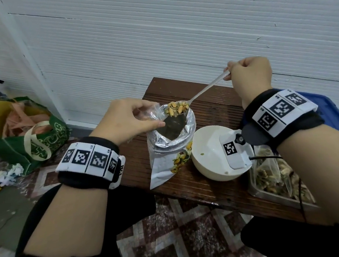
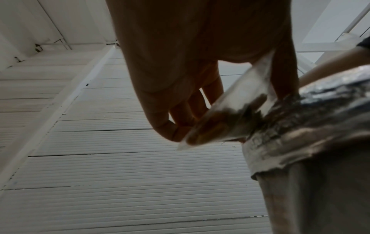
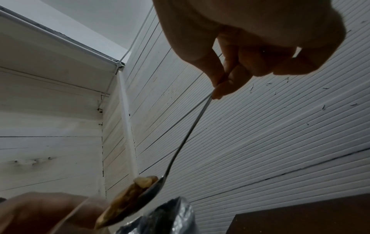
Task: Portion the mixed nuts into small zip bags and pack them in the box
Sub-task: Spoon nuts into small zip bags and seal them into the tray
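A foil nut pouch point(image 1: 167, 149) stands open on the brown table point(image 1: 214, 107). My left hand point(image 1: 128, 120) pinches a small clear zip bag point(image 1: 154, 114) beside the pouch's mouth; in the left wrist view the zip bag point(image 2: 230, 114) hangs from the fingers point(image 2: 180, 115), with some nuts inside. My right hand point(image 1: 249, 77) pinches the handle of a metal spoon point(image 1: 208, 87). Its bowl, heaped with mixed nuts point(image 1: 177, 108), hovers over the pouch mouth next to the bag. In the right wrist view the spoon point(image 3: 192, 129) slopes down to the nuts point(image 3: 128, 197).
An empty white bowl point(image 1: 210, 151) stands right of the pouch. A clear box point(image 1: 273, 182) with filled nut bags sits at the table's near right edge, a blue bin point(image 1: 332, 108) behind it. A green tote bag point(image 1: 20, 132) lies on the floor at left.
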Demonstrator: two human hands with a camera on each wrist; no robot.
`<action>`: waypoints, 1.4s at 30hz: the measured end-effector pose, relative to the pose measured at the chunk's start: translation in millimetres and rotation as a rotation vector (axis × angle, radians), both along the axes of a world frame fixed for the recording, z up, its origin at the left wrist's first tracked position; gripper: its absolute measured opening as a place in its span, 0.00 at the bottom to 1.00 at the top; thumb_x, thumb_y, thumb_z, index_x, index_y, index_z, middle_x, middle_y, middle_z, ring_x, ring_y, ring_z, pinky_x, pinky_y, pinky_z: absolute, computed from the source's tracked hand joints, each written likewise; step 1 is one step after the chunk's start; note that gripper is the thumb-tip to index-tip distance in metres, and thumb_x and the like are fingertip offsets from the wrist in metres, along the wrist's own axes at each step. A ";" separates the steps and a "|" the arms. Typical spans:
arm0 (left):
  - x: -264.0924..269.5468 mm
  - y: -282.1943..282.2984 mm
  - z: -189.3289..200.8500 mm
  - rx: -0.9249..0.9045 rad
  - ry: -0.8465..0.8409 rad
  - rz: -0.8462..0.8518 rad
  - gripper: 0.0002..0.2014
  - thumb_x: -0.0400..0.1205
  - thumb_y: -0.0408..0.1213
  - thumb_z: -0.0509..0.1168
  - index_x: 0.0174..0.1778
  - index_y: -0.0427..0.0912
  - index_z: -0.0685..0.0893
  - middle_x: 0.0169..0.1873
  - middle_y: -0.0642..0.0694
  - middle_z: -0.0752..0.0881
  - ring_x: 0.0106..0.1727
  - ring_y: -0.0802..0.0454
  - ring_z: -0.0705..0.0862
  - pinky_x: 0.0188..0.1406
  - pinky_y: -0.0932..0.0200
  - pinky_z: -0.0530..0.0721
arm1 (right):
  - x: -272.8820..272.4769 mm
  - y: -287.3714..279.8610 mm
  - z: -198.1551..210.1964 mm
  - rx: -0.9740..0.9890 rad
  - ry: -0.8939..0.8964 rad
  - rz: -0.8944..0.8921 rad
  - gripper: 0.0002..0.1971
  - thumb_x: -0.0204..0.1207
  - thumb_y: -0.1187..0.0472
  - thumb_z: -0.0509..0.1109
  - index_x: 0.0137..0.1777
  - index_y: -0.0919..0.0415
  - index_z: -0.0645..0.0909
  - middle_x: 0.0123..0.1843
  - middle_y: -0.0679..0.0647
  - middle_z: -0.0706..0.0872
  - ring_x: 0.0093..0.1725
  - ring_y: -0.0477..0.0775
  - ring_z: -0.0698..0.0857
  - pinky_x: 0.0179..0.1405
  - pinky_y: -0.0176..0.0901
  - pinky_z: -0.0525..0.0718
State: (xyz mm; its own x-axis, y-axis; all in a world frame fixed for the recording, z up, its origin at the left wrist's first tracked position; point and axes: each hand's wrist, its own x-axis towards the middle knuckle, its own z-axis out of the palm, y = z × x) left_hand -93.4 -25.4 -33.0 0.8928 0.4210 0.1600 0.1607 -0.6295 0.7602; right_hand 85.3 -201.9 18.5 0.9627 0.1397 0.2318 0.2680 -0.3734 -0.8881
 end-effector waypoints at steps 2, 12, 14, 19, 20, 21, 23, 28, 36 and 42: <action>1.6 -0.4 -1.0 0.004 0.002 -0.001 0.22 0.66 0.50 0.80 0.55 0.58 0.85 0.45 0.61 0.85 0.49 0.65 0.82 0.41 0.79 0.74 | -0.3 3.0 0.6 -0.001 0.000 0.024 0.14 0.81 0.64 0.64 0.49 0.77 0.85 0.32 0.45 0.83 0.34 0.37 0.82 0.27 0.20 0.76; 10.0 -12.7 -1.3 0.018 -0.056 -0.009 0.16 0.65 0.49 0.81 0.45 0.61 0.85 0.40 0.65 0.86 0.43 0.75 0.81 0.41 0.83 0.76 | -11.7 17.3 -1.1 -0.009 -0.040 0.093 0.15 0.80 0.61 0.66 0.45 0.77 0.85 0.35 0.49 0.87 0.40 0.48 0.87 0.47 0.41 0.85; 12.2 -15.0 -2.4 0.030 -0.072 -0.004 0.16 0.65 0.50 0.81 0.47 0.58 0.87 0.41 0.64 0.86 0.44 0.73 0.81 0.42 0.82 0.76 | -19.4 19.2 1.0 0.000 -0.077 0.120 0.14 0.80 0.59 0.66 0.38 0.66 0.86 0.40 0.55 0.90 0.46 0.53 0.88 0.51 0.44 0.85; 16.8 -16.2 -6.3 0.051 -0.112 0.016 0.20 0.68 0.51 0.79 0.55 0.55 0.87 0.41 0.63 0.86 0.44 0.71 0.82 0.39 0.83 0.73 | -41.8 21.9 7.1 0.116 -0.237 0.277 0.11 0.80 0.57 0.67 0.36 0.52 0.83 0.39 0.51 0.90 0.43 0.52 0.88 0.51 0.47 0.86; 16.6 -16.0 -6.5 0.044 -0.122 0.026 0.19 0.69 0.50 0.79 0.54 0.56 0.86 0.40 0.64 0.85 0.42 0.74 0.81 0.38 0.83 0.73 | -44.0 21.2 8.4 0.150 -0.276 0.312 0.09 0.80 0.58 0.68 0.38 0.53 0.84 0.38 0.49 0.89 0.42 0.50 0.88 0.51 0.48 0.86; 16.0 -15.0 -6.8 0.034 -0.134 0.039 0.17 0.69 0.49 0.79 0.52 0.56 0.85 0.39 0.63 0.85 0.40 0.76 0.80 0.38 0.83 0.73 | -45.1 19.8 10.1 0.178 -0.320 0.335 0.08 0.80 0.59 0.68 0.40 0.55 0.85 0.37 0.47 0.88 0.41 0.48 0.88 0.50 0.48 0.86; 14.2 -12.1 -7.4 0.018 -0.151 0.058 0.15 0.70 0.48 0.78 0.50 0.54 0.85 0.39 0.61 0.85 0.37 0.76 0.80 0.38 0.82 0.75 | -44.2 16.3 13.8 0.232 -0.408 0.335 0.07 0.80 0.60 0.67 0.41 0.55 0.85 0.36 0.44 0.86 0.39 0.47 0.87 0.47 0.47 0.86; 12.4 -6.3 -11.5 0.012 -0.143 0.057 0.15 0.69 0.46 0.79 0.49 0.55 0.84 0.39 0.58 0.87 0.42 0.62 0.85 0.43 0.75 0.82 | -33.8 7.0 19.3 0.293 -0.477 0.148 0.12 0.81 0.58 0.64 0.36 0.44 0.76 0.36 0.41 0.85 0.39 0.46 0.86 0.46 0.47 0.85; 17.3 -4.1 -18.4 0.035 -0.135 0.025 0.18 0.68 0.45 0.80 0.51 0.54 0.84 0.38 0.60 0.86 0.38 0.75 0.81 0.37 0.81 0.75 | -44.4 11.3 -18.0 -0.147 -0.462 0.242 0.11 0.79 0.51 0.67 0.40 0.53 0.86 0.28 0.43 0.82 0.34 0.50 0.79 0.56 0.60 0.80; 18.3 -4.1 -20.9 0.082 -0.151 0.010 0.19 0.67 0.46 0.80 0.52 0.54 0.85 0.40 0.59 0.87 0.44 0.64 0.84 0.40 0.78 0.78 | -52.5 14.8 -47.5 -0.383 -0.408 0.422 0.09 0.77 0.49 0.70 0.41 0.49 0.89 0.23 0.38 0.76 0.41 0.58 0.80 0.59 0.57 0.76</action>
